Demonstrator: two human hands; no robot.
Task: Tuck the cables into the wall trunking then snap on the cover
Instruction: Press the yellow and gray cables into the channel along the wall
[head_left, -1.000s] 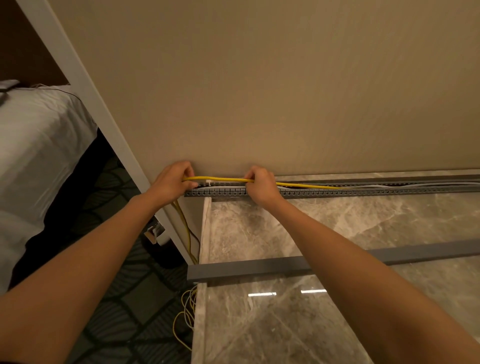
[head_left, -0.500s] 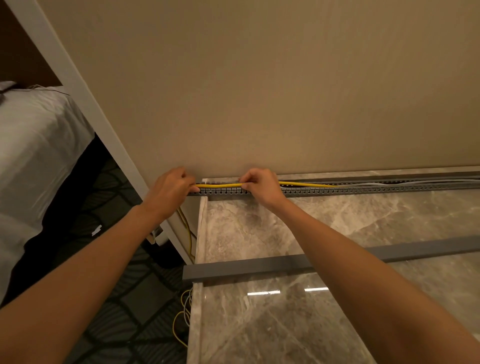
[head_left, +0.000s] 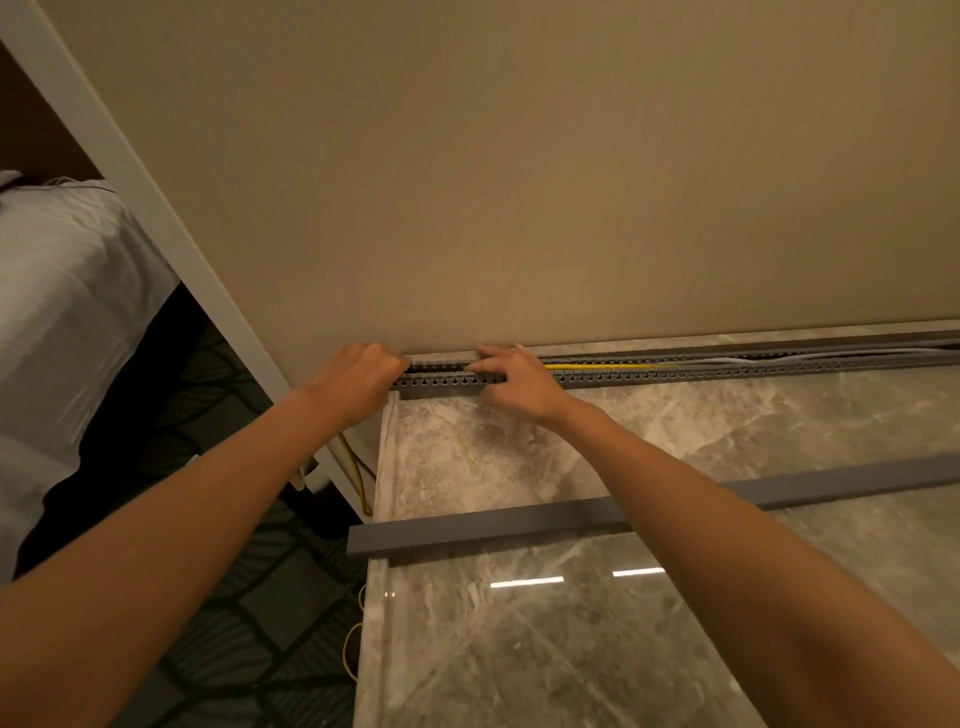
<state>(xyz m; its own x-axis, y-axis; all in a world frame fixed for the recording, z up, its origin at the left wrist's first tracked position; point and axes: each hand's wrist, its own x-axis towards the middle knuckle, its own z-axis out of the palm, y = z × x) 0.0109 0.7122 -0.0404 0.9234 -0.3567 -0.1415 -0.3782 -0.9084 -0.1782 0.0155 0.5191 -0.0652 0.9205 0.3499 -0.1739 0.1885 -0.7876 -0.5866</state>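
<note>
Left hand curling at the left end of the trunking, apparently gripping the yellow cable to keep it taut. Right hand, fingers fairly straight, pressing the cable down into the channel. Cover lying nearby on the bench, likely waiting its turn.

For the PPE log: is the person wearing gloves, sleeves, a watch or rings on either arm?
No. Left hand and right hand are ungloved; the forearms are uncovered to the frame edge, no sleeves showing. No watch, bracelet or ring is visible, though some fingers are hidden.
</note>
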